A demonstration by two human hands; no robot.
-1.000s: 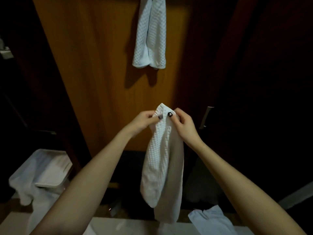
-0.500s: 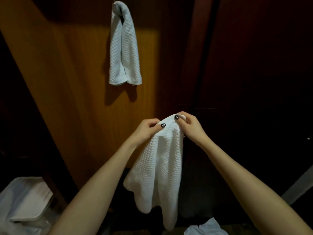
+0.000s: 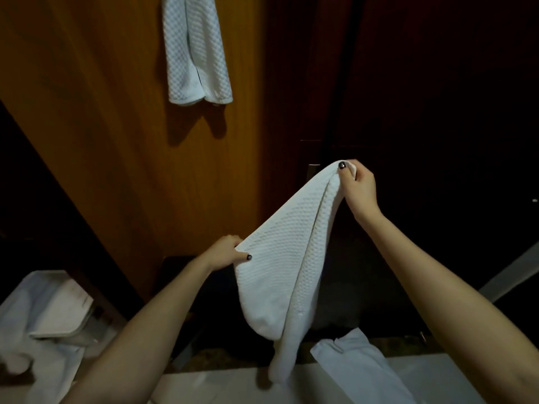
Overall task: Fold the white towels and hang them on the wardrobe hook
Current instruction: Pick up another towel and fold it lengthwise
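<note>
- Hung towel [image 3: 194, 51]: top cut off by frame edge; hangs flat on wardrobe door [image 3: 116, 141]. Area to the right too dark to make out.
- Vs 0.5 s ago: hands were together at the top; now spread, left hand [image 3: 226, 253] lower.
- Right hand [image 3: 357, 185] pinches top corner of held towel [image 3: 288, 258]; left hand pinches its side edge, thumb in front.
- Held towel mid-air, stretched btwn hands, below-right of hung towel.

Warm light falls on an orange-brown wardrobe panel [image 3: 116, 126] filling the upper left and centre. Dark wooden doors [image 3: 437, 83] occupy the right, barely lit. A shadowed recess [image 3: 29, 199] sits at left; a pale surface [image 3: 218, 386] runs along the bottom edge.
</note>
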